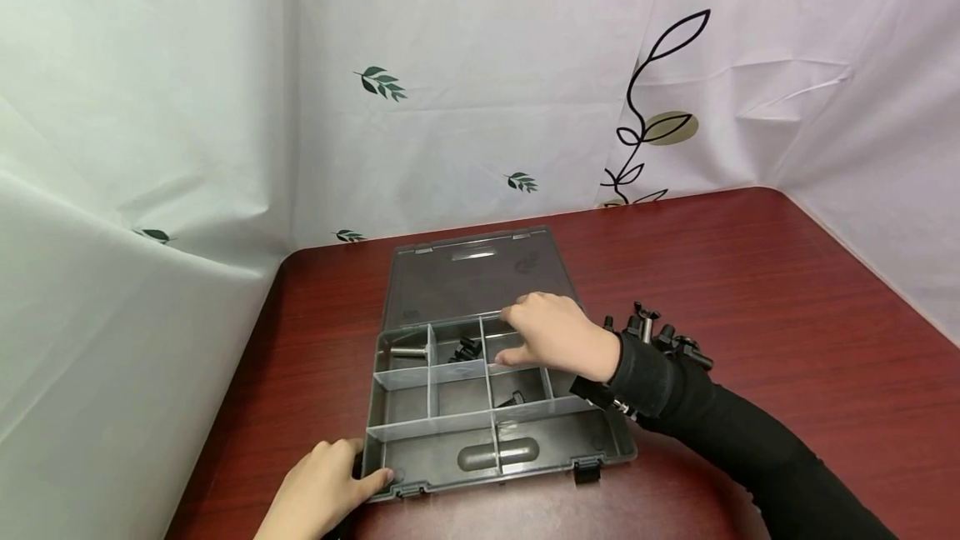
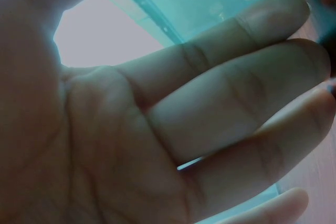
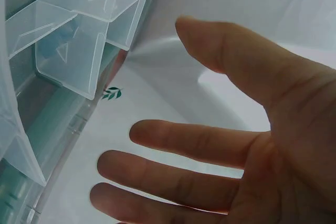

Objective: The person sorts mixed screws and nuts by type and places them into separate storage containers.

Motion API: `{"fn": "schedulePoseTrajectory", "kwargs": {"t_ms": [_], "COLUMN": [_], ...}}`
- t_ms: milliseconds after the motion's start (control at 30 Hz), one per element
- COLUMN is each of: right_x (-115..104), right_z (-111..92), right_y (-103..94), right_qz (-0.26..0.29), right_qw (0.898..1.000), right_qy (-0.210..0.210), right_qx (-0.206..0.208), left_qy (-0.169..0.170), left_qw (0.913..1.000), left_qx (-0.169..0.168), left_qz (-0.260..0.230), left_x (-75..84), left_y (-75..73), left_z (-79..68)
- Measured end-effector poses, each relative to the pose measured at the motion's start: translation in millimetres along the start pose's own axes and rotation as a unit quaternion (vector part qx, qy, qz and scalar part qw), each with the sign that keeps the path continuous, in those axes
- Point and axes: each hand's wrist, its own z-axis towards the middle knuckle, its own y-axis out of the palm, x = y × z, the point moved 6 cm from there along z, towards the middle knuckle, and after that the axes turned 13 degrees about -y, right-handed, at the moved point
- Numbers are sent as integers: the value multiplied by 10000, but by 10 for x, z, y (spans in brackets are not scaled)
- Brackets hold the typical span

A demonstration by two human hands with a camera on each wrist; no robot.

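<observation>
A grey see-through compartment box (image 1: 427, 444) lies on the table with its hinged lid (image 1: 480, 277) folded back. At its front left corner my left hand (image 1: 318, 482) holds the edge, thumb over the rim and fingers along the outer side. My right hand (image 1: 558, 332) hovers over the back right compartments; in the right wrist view its fingers (image 3: 173, 177) are extended and hold nothing. A silvery metal rod (image 1: 408, 352) sits in the back left compartment. Beside it are small black parts (image 1: 467, 349), and one black screw-like piece (image 1: 513, 399) lies in the middle row.
The dark red table (image 1: 712, 273) extends on both sides of the box. White cloth (image 1: 465, 82) with leaf prints hangs behind and at the sides. A black latch (image 1: 587, 471) sticks out from the box's front edge.
</observation>
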Motion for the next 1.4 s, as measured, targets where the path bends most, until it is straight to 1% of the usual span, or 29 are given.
{"fn": "schedulePoseTrajectory", "kwargs": {"t_ms": [167,267,433,533,667,900,1100,1400], "right_x": [15,60,177,239,282,406,531,644], "right_z": [-27,-54,-117,-153,-200,-291,-360,-439], "right_y": [36,47,16,-14,-38,-43,-62,-80], "right_qz": [99,128,140,191,256,230,374,384], "right_qw": [9999,9999,9997,9996,9993,9984,9965,9951], "right_qy": [-30,56,210,216,243,502,746,905], "right_qx": [-86,-96,-60,-31,-121,-147,-106,-61], "left_qy": [-23,-18,-16,-26,-12,-28,-20,34], "left_qw": [10000,10000,10000,10000,10000,10000,10000,10000], "left_qx": [-24,-12,-15,-22,4,-56,-45,35], "left_qz": [4,-9,-8,5,-30,-25,-10,-45], "left_x": [2,3,1,0,-2,6,2,5], "left_y": [2,-2,-4,-4,-5,-1,7,-2], "left_z": [2,1,3,5,0,3,1,1]}}
